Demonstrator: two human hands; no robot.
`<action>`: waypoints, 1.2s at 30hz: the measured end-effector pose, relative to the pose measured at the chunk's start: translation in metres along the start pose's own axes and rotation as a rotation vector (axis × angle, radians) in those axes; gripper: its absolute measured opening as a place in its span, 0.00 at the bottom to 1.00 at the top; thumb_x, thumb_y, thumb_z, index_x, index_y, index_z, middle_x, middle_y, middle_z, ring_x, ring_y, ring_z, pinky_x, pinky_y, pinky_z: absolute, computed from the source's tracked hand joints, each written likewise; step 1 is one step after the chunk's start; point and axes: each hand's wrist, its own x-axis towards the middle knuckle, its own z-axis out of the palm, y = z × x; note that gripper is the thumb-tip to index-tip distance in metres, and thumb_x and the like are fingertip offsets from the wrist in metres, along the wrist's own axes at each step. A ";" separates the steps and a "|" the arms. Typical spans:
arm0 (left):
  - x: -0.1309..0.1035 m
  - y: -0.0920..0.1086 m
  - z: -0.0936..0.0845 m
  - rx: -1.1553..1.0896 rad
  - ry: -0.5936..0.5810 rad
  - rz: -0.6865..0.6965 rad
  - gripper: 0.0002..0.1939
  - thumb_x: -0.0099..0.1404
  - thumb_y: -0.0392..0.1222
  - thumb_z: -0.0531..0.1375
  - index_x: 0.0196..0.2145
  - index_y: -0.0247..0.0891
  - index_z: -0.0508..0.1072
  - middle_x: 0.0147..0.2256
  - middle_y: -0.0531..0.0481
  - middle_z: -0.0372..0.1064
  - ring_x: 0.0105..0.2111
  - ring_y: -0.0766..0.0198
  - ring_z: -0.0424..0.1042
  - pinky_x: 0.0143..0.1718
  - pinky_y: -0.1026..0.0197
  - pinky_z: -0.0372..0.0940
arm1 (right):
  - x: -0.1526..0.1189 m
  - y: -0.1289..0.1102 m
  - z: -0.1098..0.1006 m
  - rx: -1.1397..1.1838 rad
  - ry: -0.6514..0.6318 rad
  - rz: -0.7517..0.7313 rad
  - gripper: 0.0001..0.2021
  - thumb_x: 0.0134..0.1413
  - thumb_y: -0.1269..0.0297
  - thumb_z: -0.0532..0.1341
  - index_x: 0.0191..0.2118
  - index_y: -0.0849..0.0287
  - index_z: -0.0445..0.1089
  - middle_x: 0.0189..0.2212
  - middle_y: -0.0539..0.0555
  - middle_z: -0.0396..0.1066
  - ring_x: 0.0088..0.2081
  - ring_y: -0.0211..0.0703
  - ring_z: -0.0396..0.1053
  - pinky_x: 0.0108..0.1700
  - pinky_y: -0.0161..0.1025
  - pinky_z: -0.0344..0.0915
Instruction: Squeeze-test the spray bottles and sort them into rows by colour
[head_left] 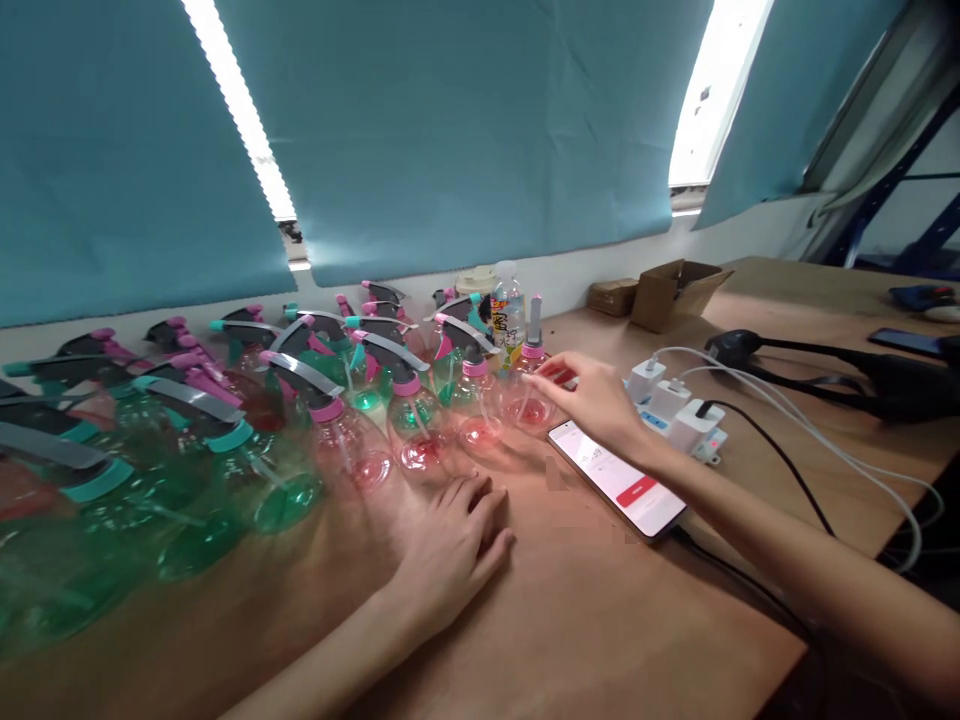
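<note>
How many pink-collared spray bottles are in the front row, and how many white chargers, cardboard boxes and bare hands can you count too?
Pink-collared front-row spray bottles: 4
White chargers: 3
Cardboard boxes: 2
Bare hands: 2
Total: 11

1. Right-end spray bottle (pixel 527 404): transparent, pink-tinted, with pink collar; upright on the wooden tabletop (pixel 592 620), at the front row's right end.
2. Teal-nozzled spray bottle (pixel 417 425): transparent, pink-tinted base, pink collar; upright in the same row, second to the left of bottle 1.
</note>
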 end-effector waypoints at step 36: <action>0.010 0.025 -0.017 -0.330 0.230 -0.094 0.45 0.57 0.52 0.65 0.63 0.46 0.43 0.59 0.38 0.57 0.59 0.39 0.59 0.56 0.35 0.58 | -0.034 -0.037 -0.039 0.469 -0.674 -0.313 0.09 0.60 0.57 0.58 0.41 0.55 0.69 0.42 0.51 0.70 0.44 0.42 0.67 0.48 0.41 0.66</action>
